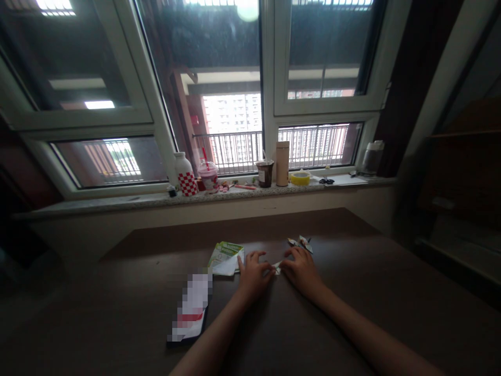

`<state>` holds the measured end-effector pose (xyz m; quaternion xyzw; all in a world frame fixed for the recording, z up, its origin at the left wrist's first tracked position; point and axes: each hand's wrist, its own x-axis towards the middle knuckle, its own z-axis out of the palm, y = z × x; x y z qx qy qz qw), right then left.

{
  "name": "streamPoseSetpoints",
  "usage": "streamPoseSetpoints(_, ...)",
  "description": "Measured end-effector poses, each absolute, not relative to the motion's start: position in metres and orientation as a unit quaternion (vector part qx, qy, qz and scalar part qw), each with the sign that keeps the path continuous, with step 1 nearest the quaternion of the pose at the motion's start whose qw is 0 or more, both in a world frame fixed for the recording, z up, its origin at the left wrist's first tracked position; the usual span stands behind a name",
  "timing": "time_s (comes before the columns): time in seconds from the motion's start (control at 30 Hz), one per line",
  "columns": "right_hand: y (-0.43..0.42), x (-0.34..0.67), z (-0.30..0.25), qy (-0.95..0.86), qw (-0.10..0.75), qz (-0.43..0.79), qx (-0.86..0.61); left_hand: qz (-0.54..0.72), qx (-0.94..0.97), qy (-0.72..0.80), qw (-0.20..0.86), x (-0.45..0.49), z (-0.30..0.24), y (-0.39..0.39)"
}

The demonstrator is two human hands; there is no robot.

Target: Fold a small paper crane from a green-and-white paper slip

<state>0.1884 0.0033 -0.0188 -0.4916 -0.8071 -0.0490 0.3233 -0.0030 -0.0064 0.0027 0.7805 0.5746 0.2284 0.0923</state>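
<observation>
A small piece of folded white paper (277,268) lies between my two hands, just above or on the brown table (352,308). My left hand (256,275) holds its left end with the fingers curled and the thumb side against it. From the other side my right hand (303,269) grips the right end between bent fingers. Parts of the paper are hidden by the fingertips. Beyond my right hand sit folded paper pieces (305,244) with pointed tips. Left of my left hand is a fanned stack of green-and-white printed sheets (226,257).
A dark-edged flat object (195,308), its top blurred out, lies left of my left forearm. On the windowsill stand a checkered bottle (185,175), a pink drink cup (209,176), a dark drink cup (265,173), a beige flask (282,164), yellow tape (299,179) and scissors (326,181).
</observation>
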Motion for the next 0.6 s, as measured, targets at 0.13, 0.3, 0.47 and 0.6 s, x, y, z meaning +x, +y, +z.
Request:
streamPoseSetpoints(0.13,-0.002,0.186,-0.011,-0.820,0.308,-0.015,-0.482,0.230,0.780,0.573,0.100,-0.003,0.004,-0.007)
streamPoseSetpoints(0.3,-0.007,0.186,-0.005,-0.829,0.308,0.022,-0.466,0.240,0.780,0.569,0.103,-0.004,0.004,-0.008)
streamPoseSetpoints(0.47,-0.001,0.190,-0.013,-0.827,0.316,0.038,-0.464,0.238,0.778,0.568,0.120,-0.004,0.007,-0.009)
streamPoseSetpoints(0.6,0.008,0.192,-0.022,-0.827,0.338,0.053,-0.446,0.232,0.774,0.577,0.114,-0.003,0.008,-0.010)
